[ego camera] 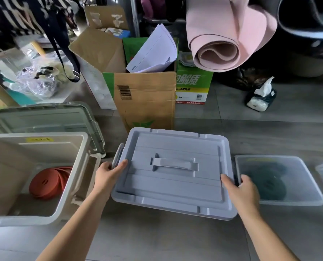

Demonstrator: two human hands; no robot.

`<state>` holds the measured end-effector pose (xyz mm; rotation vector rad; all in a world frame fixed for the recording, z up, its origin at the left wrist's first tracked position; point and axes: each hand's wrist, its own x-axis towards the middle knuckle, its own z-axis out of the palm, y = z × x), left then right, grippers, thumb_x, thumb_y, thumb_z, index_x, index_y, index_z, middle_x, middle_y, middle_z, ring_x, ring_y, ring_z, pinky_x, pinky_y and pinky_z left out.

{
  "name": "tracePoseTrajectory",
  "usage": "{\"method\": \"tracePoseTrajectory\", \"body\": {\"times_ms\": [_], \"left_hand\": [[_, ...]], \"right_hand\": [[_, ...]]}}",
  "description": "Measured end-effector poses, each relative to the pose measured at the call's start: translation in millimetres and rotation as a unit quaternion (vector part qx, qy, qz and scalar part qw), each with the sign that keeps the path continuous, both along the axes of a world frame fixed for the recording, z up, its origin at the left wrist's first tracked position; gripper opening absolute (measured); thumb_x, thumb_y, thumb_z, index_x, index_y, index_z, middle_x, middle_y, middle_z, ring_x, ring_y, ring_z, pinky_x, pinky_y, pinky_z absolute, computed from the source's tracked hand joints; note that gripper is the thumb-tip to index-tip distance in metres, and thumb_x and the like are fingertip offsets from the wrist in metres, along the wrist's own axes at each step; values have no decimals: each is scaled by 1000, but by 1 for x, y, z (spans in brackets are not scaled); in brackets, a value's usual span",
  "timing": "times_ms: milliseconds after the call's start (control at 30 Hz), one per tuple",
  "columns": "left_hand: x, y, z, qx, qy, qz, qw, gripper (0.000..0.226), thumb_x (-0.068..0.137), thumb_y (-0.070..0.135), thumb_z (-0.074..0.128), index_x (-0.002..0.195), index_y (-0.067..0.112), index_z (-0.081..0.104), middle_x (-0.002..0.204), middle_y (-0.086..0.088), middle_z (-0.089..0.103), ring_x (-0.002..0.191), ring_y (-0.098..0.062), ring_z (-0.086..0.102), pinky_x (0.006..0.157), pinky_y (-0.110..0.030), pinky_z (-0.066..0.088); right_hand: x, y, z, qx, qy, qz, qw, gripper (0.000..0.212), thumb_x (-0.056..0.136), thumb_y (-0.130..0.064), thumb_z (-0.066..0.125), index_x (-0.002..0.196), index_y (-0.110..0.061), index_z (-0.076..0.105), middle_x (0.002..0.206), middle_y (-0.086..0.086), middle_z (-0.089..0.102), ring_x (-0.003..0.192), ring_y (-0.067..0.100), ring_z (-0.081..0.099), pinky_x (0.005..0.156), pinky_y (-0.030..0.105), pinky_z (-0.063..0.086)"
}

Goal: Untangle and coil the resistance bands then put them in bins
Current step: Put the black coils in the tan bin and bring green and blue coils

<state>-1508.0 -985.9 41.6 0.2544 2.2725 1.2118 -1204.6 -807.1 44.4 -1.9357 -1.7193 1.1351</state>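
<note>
Soft daylight, faint shadows, wide-angle edge warping, slight blur

An open brown cardboard box (145, 102) holding white paper sheets (153, 51) stands at top centre, a rolled pink foam mat (226, 44) to its right.

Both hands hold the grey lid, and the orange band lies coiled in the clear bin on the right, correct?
No. The head view shows the orange band coiled in the beige bin on the left, not the clear bin. The left hand and right hand do hold the grey lid.
</note>
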Motion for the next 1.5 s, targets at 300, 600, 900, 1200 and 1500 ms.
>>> {"method": "tracePoseTrajectory", "body": {"times_ms": [300,600,900,1200,1500], "left_hand": [[14,5,0,-100,317,-74,940,34,86,36,60,65,12,46,54,2,49,51,-9,43,46,-25,31],[27,15,35,-263,216,-176,924,43,94,46,45,122,13,45,105,-8,65,92,-32,61,68,-32,43],[71,-61,108,-311,238,-97,915,46,88,39,58,130,22,49,115,-5,61,103,-32,62,81,-30,48],[4,-106,112,-310,268,-152,899,28,89,35,55,113,21,56,103,2,62,82,-17,56,63,-27,41],[-210,-173,105,-270,289,-111,912,41,89,35,53,123,12,49,127,-13,54,112,-31,54,84,-33,44]], "right_hand": [[-8,9,7,178,-114,98,973,43,93,-30,54,59,-16,31,52,1,43,48,21,43,44,23,22],[-40,17,53,136,-266,261,918,75,95,-42,43,146,5,14,154,23,17,140,33,27,112,39,28],[-113,-66,98,55,-14,526,849,44,95,-36,47,127,-7,51,138,14,44,122,30,45,96,38,42],[-155,-104,67,82,15,569,818,39,93,-40,52,125,-20,57,131,3,55,115,19,54,89,30,47],[-339,-118,82,134,-8,479,867,53,91,-36,58,137,-16,45,134,9,54,118,27,55,92,34,46]]}}
